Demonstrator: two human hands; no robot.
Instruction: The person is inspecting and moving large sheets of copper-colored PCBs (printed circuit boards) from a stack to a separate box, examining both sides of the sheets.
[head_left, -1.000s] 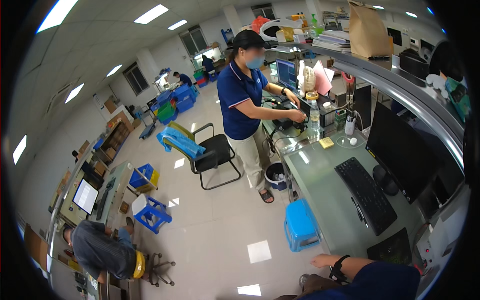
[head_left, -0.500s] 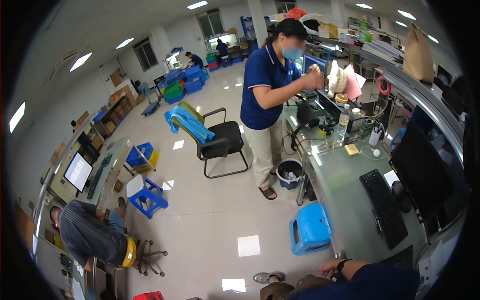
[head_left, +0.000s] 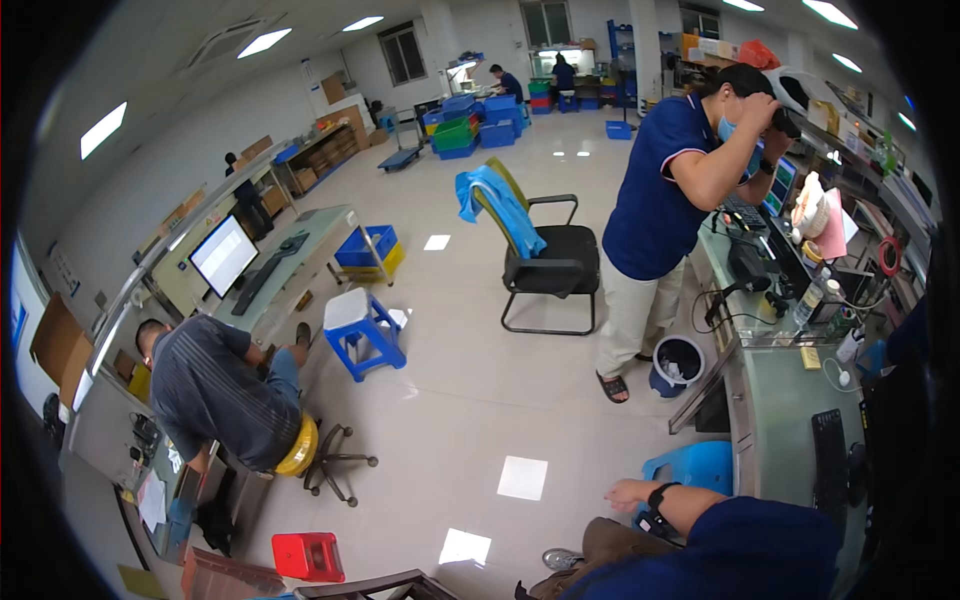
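My right hand (head_left: 627, 493) reaches out from a navy sleeve at the lower right, with a black watch (head_left: 657, 494) on its wrist. Its fingers look loosely extended, and I see nothing held in them. Just beyond it is a blue plastic stool (head_left: 700, 462), partly hidden by my forearm. A small dark object (head_left: 655, 526) shows below the wrist; its kind is unclear. My brown-clad leg (head_left: 622, 545) and grey shoe (head_left: 563, 559) are below the hand. My left hand is out of view.
A standing co-worker (head_left: 650, 215) raises both hands to a dark object at the head, beside a cluttered desk (head_left: 785, 385). A bin (head_left: 677, 366), an office chair (head_left: 550, 250), a blue-white stool (head_left: 362, 335) and a red stool (head_left: 307, 556) stand around. Another person (head_left: 235, 395) sits at left.
My view has swung left, so the room shifts rightward in the picture. My right forearm is raised and shows more. The co-worker's hands have gone up from chest height to the head.
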